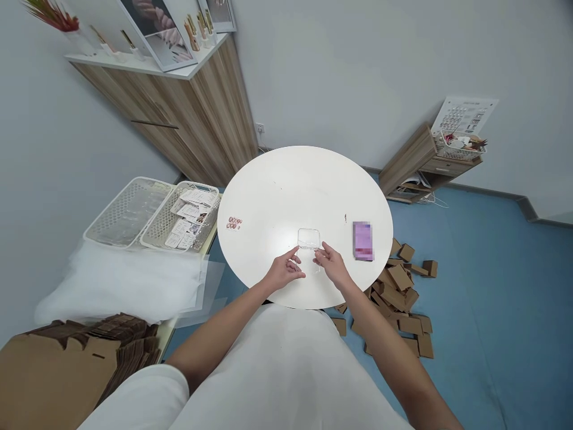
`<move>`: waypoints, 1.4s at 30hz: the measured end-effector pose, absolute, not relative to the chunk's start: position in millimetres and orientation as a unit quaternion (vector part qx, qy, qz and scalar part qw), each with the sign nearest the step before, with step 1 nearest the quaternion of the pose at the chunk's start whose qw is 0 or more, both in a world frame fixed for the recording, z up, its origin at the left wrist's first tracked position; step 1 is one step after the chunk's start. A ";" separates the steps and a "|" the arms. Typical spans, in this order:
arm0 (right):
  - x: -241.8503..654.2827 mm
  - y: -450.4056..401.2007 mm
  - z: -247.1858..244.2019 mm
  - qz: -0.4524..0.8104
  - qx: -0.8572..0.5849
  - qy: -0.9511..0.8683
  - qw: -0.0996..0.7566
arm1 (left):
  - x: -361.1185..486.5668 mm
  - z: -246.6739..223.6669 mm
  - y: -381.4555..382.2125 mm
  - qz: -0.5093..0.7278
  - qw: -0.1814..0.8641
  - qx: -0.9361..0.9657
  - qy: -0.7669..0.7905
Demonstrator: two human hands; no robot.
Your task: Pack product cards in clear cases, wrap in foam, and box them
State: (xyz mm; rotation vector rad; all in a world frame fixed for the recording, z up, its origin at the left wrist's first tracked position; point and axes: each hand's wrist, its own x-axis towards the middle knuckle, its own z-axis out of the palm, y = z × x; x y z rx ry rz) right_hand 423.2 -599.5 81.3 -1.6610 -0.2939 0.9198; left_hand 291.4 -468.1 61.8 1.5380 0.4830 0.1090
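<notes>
A clear, see-through plastic box (308,239) is on or just above the near part of the white round table (304,179); its flap seems to be raised, and its lower part is hard to make out. At its left side is my left hand (286,269), with fingers and thumb curled around that edge. My right hand (332,264) grips the opposite side, fingertips close to the fold. A small group of reddish-pink press-on nails (233,223) lies by the table's left edge. Right of my hands rests a purple, blurred rectangular item (363,240).
Left of the table stand two white baskets, one with printed cards (190,218), one with clear plastic pieces (134,209). Nearer are white translucent bags (120,280) and stacked flat cardboard (58,370). Small brown boxes (398,292) cover the floor at right. A wooden cabinet (215,113) stands behind.
</notes>
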 end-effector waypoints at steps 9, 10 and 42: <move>392.4 -602.8 29.9 0.384 -0.750 -0.120 0.524 | 287.7 19.1 -468.6 0.018 0.607 0.743 0.280; 391.8 -601.7 24.5 0.379 -0.758 -0.117 0.517 | 288.6 14.6 -469.0 0.012 0.595 0.751 0.285; 418.6 -613.7 8.3 0.525 -0.669 0.041 0.525 | 298.2 -6.6 -479.0 -0.059 0.569 0.697 0.432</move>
